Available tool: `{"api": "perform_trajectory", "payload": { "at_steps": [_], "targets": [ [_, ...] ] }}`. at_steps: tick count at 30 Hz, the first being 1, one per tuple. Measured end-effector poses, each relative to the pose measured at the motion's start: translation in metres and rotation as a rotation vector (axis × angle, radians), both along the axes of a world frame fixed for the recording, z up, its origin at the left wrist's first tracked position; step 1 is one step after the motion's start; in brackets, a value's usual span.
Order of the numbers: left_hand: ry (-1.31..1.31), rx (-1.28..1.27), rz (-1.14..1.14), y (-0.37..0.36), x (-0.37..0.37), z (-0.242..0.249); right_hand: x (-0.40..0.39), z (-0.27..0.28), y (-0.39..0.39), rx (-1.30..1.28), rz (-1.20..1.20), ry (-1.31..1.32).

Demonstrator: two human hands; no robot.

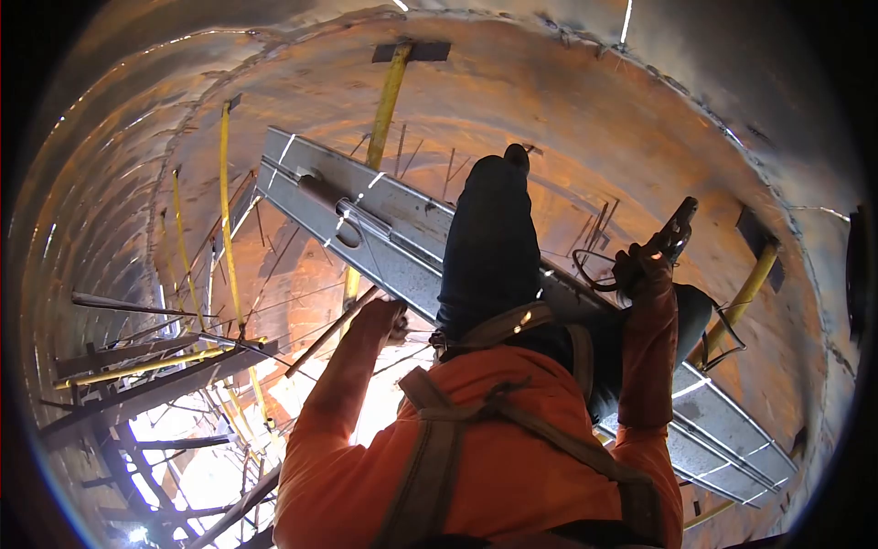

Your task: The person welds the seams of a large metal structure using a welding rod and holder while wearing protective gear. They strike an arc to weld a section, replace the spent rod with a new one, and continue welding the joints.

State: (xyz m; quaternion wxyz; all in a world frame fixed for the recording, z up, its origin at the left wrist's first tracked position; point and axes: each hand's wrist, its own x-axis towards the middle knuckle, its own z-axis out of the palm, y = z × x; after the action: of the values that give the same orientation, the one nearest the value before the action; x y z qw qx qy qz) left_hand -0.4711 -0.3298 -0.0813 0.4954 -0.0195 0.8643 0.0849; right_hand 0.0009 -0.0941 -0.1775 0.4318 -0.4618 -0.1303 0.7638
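Observation:
My right hand (640, 270) is wrapped round a dark tool (675, 233), perhaps a welding electrode holder, which points up and away at the right. A dark cable loops beside that hand. On the left, my left hand (395, 322) is closed near the edge of the metal plank (412, 274); whether anything is in it is too dark to tell. My legs, in dark trousers, rest across the plank. A brown cylinder (322, 194) lies on the plank's far left part, joined to a shiny rod.
A rusty curved wall (512, 82) surrounds me. Yellow poles stand at the upper middle (389, 105), left (229, 210) and right (750, 293). Dark beams (155, 389) and bright gaps lie far below on the left. Harness straps cross my orange clothing.

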Motion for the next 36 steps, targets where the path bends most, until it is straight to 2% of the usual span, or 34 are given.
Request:
{"api": "perform_trajectory", "payload": {
  "at_steps": [3,5,7,9,10,11,12,13,15,17,18,19,21,22,23,25,26,27,29,30,33,35,36],
  "targets": [
    [0.176,-0.124,-0.168,-0.059,-0.041,0.026,0.007,-0.018,-0.005,-0.041,-0.034,0.147],
    [0.238,-0.095,-0.718,-0.07,-0.07,0.081,-0.001,-0.001,-0.005,-0.047,-0.046,0.1],
    [0.562,0.16,-1.218,-0.072,-0.082,0.129,0.003,-0.008,-0.002,-0.046,-0.067,0.047],
    [0.565,0.174,-0.904,-0.033,-0.061,0.181,0.018,-0.04,0.001,-0.002,0.097,0.184],
    [0.537,0.073,-0.831,-0.008,-0.047,0.205,-0.001,0.001,-0.002,-0.077,-0.042,0.015],
    [0.507,-0.022,-0.766,0.013,-0.037,0.216,0.001,-0.012,0.001,-0.062,0.013,0.071],
    [0.393,0.115,-0.699,0.006,-0.066,0.204,0.005,-0.023,-0.003,-0.061,0.016,0.028],
    [0.372,0.145,-0.741,0.017,-0.072,0.203,0.002,-0.017,-0.006,-0.062,0.007,-0.021],
    [0.368,0.066,-1.027,0.053,-0.067,0.207,0.005,-0.016,-0.009,-0.128,0.025,-0.103],
    [0.176,0.578,-0.547,0.072,-0.037,0.217,-0.002,-0.002,-0.009,-0.177,-0.017,-0.116],
    [0.256,0.479,-0.889,0.087,-0.057,0.204,-0.001,0.005,-0.01,-0.158,-0.027,-0.122],
    [0.233,0.491,-0.913,0.097,-0.067,0.194,-0.002,0.012,-0.011,-0.141,-0.03,-0.123],
    [0.103,0.4,-0.495,0.105,-0.081,0.182,-0.01,0.007,0.001,-0.274,0.026,-0.223],
    [0.023,0.46,-0.564,0.107,-0.091,0.179,-0.011,-0.011,0.003,-0.331,0.018,-0.211],
    [0.013,0.456,-0.567,0.11,-0.079,0.182,-0.01,-0.003,0.002,-0.339,0.012,-0.218],
    [0.047,0.335,-0.319,0.115,-0.045,0.197,-0.009,0.024,0.002,-0.339,-0.062,-0.196],
    [0.013,0.346,-0.299,0.108,-0.05,0.198,-0.014,0.001,0.017,-0.564,-0.017,-0.17],
    [0.011,0.343,-0.291,0.102,-0.051,0.195,-0.014,-0.017,0.02,-0.567,-0.01,-0.176],
    [-0.074,0.445,-0.275,0.1,-0.035,0.203,-0.015,-0.034,0.021,-0.542,0.147,-0.356],
    [-0.077,0.439,-0.245,0.101,-0.024,0.208,-0.015,-0.036,0.019,-0.545,0.15,-0.359],
    [-0.063,0.579,-0.265,0.09,-0.044,0.179,-0.01,0.002,0.009,-0.465,0.143,-0.372],
    [-0.071,0.652,-0.324,0.084,-0.066,0.16,-0.007,0.033,-0.012,-0.136,-0.013,-0.212],
    [0.032,0.614,-0.349,0.081,-0.072,0.152,-0.008,0.047,-0.017,-0.09,-0.012,-0.229]
  ]
}}
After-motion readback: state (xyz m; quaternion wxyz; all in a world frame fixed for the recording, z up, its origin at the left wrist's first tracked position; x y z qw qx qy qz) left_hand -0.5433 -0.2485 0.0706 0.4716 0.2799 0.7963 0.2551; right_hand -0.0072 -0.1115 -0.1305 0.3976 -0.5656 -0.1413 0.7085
